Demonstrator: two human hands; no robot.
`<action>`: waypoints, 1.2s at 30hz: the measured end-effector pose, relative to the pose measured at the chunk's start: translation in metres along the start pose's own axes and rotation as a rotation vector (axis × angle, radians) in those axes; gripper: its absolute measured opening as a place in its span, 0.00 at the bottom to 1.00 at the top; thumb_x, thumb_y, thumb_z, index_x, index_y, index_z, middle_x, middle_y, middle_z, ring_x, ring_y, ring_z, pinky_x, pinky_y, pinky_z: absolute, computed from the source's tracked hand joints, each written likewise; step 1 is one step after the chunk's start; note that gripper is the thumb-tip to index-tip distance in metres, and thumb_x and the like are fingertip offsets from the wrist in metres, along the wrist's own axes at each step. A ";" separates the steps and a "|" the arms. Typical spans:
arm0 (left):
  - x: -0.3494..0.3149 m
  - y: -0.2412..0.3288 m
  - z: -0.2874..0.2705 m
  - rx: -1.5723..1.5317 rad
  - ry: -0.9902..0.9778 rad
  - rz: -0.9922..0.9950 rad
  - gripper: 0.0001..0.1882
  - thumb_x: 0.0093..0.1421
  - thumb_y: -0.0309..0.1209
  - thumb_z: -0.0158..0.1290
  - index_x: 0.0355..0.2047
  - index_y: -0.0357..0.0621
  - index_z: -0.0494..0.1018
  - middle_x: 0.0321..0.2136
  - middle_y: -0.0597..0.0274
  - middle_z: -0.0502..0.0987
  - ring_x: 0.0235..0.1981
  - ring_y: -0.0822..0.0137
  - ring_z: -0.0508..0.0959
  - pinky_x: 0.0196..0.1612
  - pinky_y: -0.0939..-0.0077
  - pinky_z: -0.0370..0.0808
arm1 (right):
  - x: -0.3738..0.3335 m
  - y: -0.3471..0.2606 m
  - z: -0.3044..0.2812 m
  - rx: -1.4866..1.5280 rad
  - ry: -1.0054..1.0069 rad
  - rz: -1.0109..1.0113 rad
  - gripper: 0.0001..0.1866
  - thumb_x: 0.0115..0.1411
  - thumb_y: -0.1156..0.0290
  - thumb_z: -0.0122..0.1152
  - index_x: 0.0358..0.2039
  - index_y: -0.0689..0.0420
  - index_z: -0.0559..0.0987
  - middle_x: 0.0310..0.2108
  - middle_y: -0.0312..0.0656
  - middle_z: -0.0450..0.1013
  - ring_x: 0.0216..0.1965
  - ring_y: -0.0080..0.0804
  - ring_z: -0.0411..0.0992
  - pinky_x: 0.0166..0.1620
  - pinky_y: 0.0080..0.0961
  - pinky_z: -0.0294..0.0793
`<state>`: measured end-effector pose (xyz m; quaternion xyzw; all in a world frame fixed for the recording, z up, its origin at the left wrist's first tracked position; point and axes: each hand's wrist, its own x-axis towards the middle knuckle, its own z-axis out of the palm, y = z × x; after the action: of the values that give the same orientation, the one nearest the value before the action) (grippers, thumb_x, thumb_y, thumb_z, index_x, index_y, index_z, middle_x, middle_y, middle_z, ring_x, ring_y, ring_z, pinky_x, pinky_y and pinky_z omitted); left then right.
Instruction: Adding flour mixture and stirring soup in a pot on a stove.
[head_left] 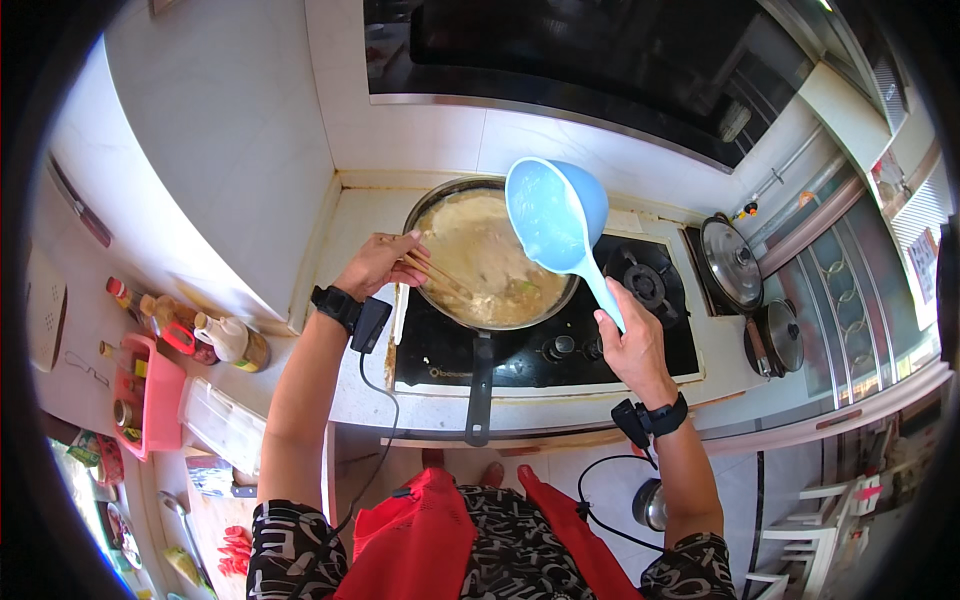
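A wide frying pan (481, 372) stands on the left burner, its long black handle toward me. It is filled with cloudy, pale brown soup (475, 232) with foam and light bits in it. My left hand (378, 263), at the pan's left rim, grips a pair of wooden chopsticks (438, 275), whose tips dip into the soup. My right hand (637, 338) is closed round the handle of a light blue plastic water dipper (552, 212). The dipper is tilted above the pan's right side, its open mouth facing left; its inside looks wet.
Right of the pan is a bare gas burner (645, 280) on the black glass hob (540, 370). Lidded pots (732, 260) stand farther right. On the left are several bottles (235, 342), a pink basket (165, 395), a knife (215, 478) and cut red pieces (236, 550). A dark range hood (580, 60) overhangs the back.
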<state>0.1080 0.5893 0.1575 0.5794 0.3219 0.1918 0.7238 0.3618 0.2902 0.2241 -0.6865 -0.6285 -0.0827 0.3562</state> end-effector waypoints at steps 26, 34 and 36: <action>-0.101 -0.004 0.103 0.486 0.482 0.767 0.13 0.68 0.32 0.49 0.40 0.30 0.76 0.31 0.58 0.75 0.30 0.71 0.78 0.34 0.77 0.76 | -0.012 -0.003 0.004 0.017 -0.065 -0.091 0.29 0.56 0.79 0.57 0.60 0.59 0.64 0.30 0.56 0.73 0.32 0.56 0.73 0.34 0.45 0.73; -0.116 -0.018 0.122 0.540 0.579 0.802 0.11 0.67 0.30 0.50 0.40 0.32 0.76 0.31 0.56 0.74 0.28 0.65 0.78 0.34 0.73 0.74 | -0.024 0.005 0.017 0.091 0.000 -0.143 0.31 0.53 0.84 0.55 0.59 0.57 0.67 0.28 0.54 0.71 0.30 0.55 0.73 0.33 0.44 0.73; -0.119 -0.015 0.123 0.623 0.601 0.752 0.11 0.67 0.29 0.50 0.41 0.33 0.75 0.31 0.54 0.74 0.29 0.63 0.77 0.34 0.72 0.73 | -0.020 0.014 0.016 -0.060 -0.196 -0.081 0.31 0.53 0.83 0.53 0.60 0.56 0.67 0.34 0.58 0.73 0.36 0.57 0.74 0.38 0.41 0.75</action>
<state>0.1060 0.4204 0.1871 0.7599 0.3267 0.4887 0.2776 0.3655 0.2843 0.1954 -0.6758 -0.6846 -0.0485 0.2686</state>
